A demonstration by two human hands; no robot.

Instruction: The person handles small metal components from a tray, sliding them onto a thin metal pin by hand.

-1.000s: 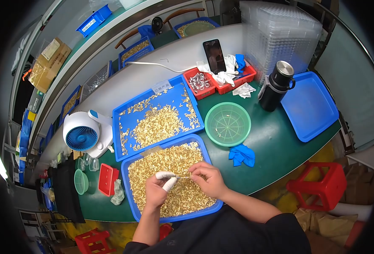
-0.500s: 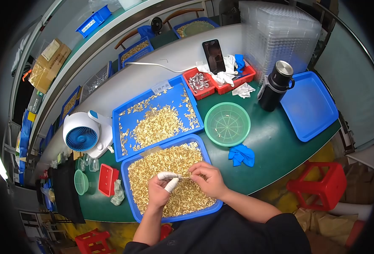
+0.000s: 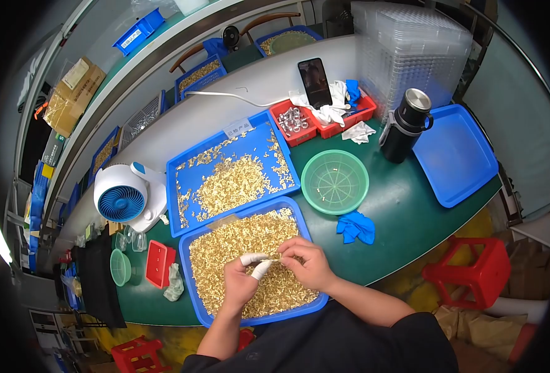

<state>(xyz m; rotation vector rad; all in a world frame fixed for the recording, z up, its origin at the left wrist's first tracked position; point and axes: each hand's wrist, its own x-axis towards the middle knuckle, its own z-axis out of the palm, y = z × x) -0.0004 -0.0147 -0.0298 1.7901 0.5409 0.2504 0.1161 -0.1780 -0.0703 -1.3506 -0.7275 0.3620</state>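
Note:
Over the near blue tray (image 3: 315, 304), which is heaped with small gold-coloured metal pieces (image 3: 225, 242), my two hands meet fingertip to fingertip. My left hand (image 3: 241, 283) wears white covers on its thumb and forefinger, and these pinch a tiny gold-coloured metal piece (image 3: 274, 261). My right hand (image 3: 310, 266) is closed in a pinch at the other end of that piece, its bare fingertips together. The piece's exact shape is too small to make out. Behind, a second blue tray (image 3: 191, 180) carries a looser spread of similar pieces.
Right of the trays are a green sieve basket (image 3: 335, 182) with a few pieces, a blue glove (image 3: 356, 228), a black flask (image 3: 402, 130) and a blue tray (image 3: 455, 158). A white fan (image 3: 129, 196) and a red tray (image 3: 159, 264) stand left. A phone (image 3: 314, 84) leans behind.
My left hand has turned slightly, its covered thumb and forefinger shifting a little right and closer together around the small piece. My right hand has barely moved.

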